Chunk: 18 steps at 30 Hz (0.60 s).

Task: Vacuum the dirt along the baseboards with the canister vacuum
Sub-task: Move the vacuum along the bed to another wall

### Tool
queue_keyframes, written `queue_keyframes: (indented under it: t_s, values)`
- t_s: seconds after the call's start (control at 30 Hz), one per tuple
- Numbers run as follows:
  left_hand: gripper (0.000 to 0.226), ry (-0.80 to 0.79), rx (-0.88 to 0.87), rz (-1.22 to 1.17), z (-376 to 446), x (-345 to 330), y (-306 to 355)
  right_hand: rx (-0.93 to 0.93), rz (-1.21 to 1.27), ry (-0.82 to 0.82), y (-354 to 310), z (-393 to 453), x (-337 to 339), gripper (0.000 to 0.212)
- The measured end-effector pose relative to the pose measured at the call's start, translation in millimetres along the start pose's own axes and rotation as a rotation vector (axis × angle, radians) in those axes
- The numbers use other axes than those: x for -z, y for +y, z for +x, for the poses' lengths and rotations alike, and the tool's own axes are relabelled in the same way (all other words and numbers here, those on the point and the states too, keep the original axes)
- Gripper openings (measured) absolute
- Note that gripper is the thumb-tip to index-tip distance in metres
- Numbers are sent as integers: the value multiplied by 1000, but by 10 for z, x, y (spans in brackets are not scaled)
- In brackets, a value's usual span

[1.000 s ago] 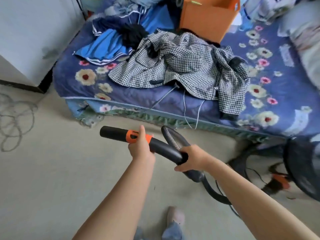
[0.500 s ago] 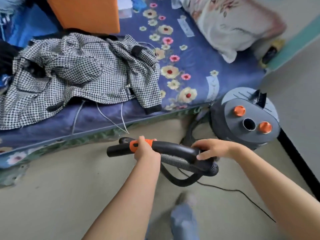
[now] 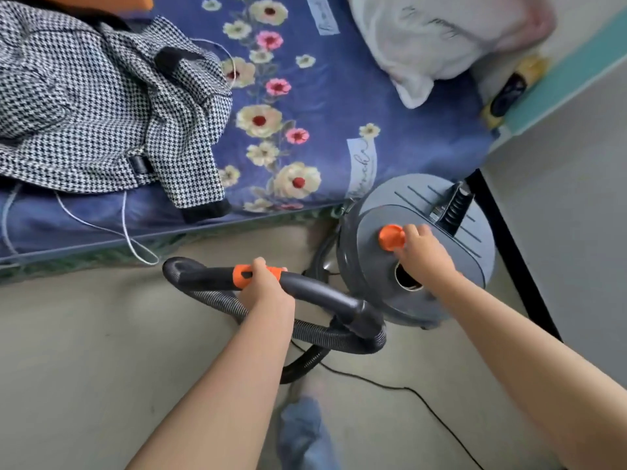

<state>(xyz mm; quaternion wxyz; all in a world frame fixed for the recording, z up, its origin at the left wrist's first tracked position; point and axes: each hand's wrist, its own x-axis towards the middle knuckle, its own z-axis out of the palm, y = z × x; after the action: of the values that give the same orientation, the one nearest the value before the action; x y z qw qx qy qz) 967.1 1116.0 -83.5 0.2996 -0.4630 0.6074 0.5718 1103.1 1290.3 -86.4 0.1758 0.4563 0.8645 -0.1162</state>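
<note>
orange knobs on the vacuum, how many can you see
1: an orange knob on the vacuum lid, with the right hand on it. That hand may hide another; the left hand grips the hose handle.

Pale beige floor, smooth and evenly daylit. Low bed under a blue floral sheet, strewn with a houndstooth jacket and a white pillow. Grey wall at right, trimmed by a black baseboard and a teal band.
</note>
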Motion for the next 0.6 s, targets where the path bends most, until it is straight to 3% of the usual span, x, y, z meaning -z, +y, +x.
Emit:
queue_keyframes:
  t_s: [0.17, 0.27, 0.4, 0.47, 0.6]
  values:
    - [26, 39, 4, -16, 10, -148, -175, 253, -311, -89, 115, 274, -31, 39]
    - [25, 16, -3, -28, 40, -242, -175, 308, -410, -78, 149, 364, -7, 39]
    - [21, 13, -14, -74, 18, -304, -204, 41, -27, -54, -82, 317, -70, 17]
    - [20, 8, -14, -94, 30, -310, -235, -115, 137, -6, -199, 306, -160, 16]
    - [24, 8, -3, -58, 51, -278, -238, -196, 82, 112, -270, 266, -322, 25]
